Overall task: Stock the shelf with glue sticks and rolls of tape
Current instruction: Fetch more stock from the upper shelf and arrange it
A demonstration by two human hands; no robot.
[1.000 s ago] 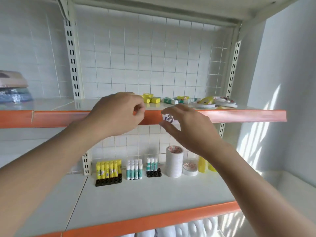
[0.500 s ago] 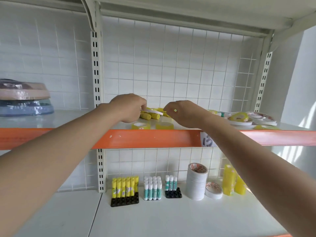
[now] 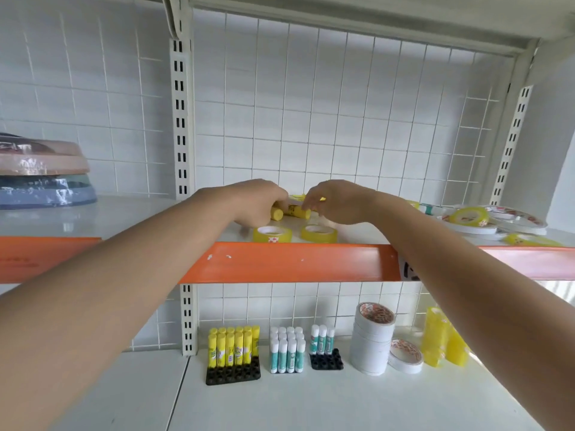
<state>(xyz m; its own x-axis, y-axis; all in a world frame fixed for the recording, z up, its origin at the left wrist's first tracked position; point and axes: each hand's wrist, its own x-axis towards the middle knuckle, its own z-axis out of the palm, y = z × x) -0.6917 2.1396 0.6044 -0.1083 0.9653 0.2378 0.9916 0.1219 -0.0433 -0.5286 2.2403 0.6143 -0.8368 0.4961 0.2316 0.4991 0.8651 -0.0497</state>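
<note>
Both your hands met at the yellow glue stick (image 3: 291,211) near the upper shelf (image 3: 295,262) front edge: left hand (image 3: 259,203) gripped it, right hand (image 3: 337,202) pinched its end; lifting it probably came next.

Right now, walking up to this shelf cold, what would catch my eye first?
Probably the two bare hands meeting over the upper shelf: the left hand and right hand reach for yellow glue sticks lying there, just behind two yellow tape rolls at the orange edge. Below, on the lower shelf, upright yellow glue sticks fill a black holder, beside a tall stack of white tape.
</note>
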